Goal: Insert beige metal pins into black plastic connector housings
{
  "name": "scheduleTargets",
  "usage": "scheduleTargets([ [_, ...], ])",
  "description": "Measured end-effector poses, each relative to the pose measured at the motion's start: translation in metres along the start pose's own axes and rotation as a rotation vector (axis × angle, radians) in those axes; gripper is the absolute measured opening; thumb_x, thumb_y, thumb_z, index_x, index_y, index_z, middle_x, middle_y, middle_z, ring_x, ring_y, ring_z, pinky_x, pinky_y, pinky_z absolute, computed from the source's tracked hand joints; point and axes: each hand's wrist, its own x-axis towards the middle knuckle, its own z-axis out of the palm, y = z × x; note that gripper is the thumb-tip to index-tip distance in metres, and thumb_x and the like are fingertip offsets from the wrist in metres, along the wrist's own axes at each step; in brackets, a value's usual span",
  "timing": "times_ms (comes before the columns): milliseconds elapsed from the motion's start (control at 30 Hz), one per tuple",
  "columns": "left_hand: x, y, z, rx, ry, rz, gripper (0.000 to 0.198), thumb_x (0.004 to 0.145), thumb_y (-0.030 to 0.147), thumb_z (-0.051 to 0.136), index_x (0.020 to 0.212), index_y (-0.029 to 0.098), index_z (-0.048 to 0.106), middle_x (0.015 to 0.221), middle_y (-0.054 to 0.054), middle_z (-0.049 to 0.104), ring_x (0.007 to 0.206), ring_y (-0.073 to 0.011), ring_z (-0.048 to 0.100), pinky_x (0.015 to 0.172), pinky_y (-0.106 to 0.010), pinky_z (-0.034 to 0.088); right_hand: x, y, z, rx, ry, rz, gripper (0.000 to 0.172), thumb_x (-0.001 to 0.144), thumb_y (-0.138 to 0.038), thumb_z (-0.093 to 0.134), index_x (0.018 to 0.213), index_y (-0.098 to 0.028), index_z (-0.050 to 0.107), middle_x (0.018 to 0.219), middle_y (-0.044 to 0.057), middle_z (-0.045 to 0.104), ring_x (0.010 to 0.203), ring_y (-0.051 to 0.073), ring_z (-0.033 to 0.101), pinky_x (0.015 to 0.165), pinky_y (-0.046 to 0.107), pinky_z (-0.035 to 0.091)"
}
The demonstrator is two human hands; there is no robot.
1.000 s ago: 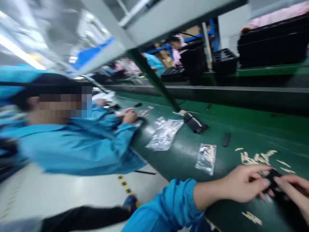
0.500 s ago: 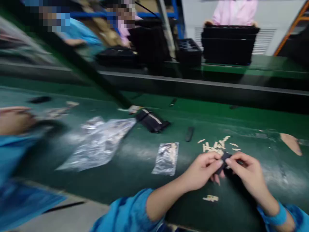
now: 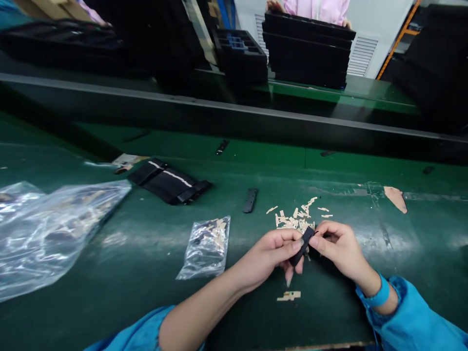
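My left hand (image 3: 283, 251) is closed around a small black plastic bar (image 3: 302, 246), thumb on top and fingers beneath. The bar is tilted, its upper end pointing away from me. My right hand (image 3: 334, 246) is pinched at the bar's upper right edge; whatever lies between its fingertips is too small to make out. Just beyond both hands lies a loose pile of small beige flat pieces (image 3: 292, 220). A single beige piece with a notched outline (image 3: 289, 296) rests on the green bench nearer to me. Another black bar (image 3: 250, 200) lies left of the pile.
A small clear bag of pieces (image 3: 208, 246) lies left of my forearm, with a larger clear bag (image 3: 66, 234) farther left. Behind them is a black pouch-like bundle (image 3: 168, 181). Across the bench's raised rail (image 3: 234, 107), a person in pink stands behind stacked black trays (image 3: 309, 51).
The view has swung right, so the bench things appear farther left and the neighbour's blue-sleeved arm is out of sight. My hands stay together at the black bar, which now shows more fully.
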Motion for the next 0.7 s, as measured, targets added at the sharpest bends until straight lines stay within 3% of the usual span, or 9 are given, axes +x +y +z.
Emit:
scheduleTargets([
  [300, -0.0004, -0.002, 0.0015, 0.034, 0.053, 0.013, 0.048, 0.088, 0.061, 0.078, 0.082, 0.016, 0.061, 0.067, -0.002, 0.073, 0.05, -0.0098, 0.065, 0.049, -0.017, 0.053, -0.0083, -0.004, 0.0048, -0.054, -0.047, -0.036, 0.026, 0.076, -0.037, 0.092, 0.078, -0.019, 0.074, 0.074, -0.001, 0.064, 0.062, 0.011, 0.056, 0.052, 0.021, 0.041],
  [567, -0.0019, 0.001, 0.0022, 0.06, 0.038, -0.017, 0.052, 0.086, 0.065, 0.076, 0.078, 0.017, 0.059, 0.06, 0.001, 0.066, 0.045, -0.0078, 0.057, 0.043, -0.015, 0.046, -0.0044, -0.0029, 0.0054, -0.073, -0.058, -0.017, 0.033, 0.076, -0.041, 0.092, 0.075, -0.019, 0.066, 0.07, -0.003, 0.062, 0.057, 0.01, 0.051, 0.049, 0.022, 0.039],
  [700, -0.0016, 0.0025, 0.0016, 0.084, 0.06, -0.009, 0.05, 0.088, 0.064, 0.074, 0.079, 0.017, 0.06, 0.061, 0.001, 0.066, 0.046, -0.0074, 0.056, 0.043, -0.014, 0.044, -0.0033, -0.0093, -0.0005, -0.121, 0.031, -0.152, 0.025, 0.077, -0.033, 0.091, 0.082, -0.02, 0.07, 0.079, -0.001, 0.063, 0.066, 0.012, 0.057, 0.054, 0.022, 0.045],
])
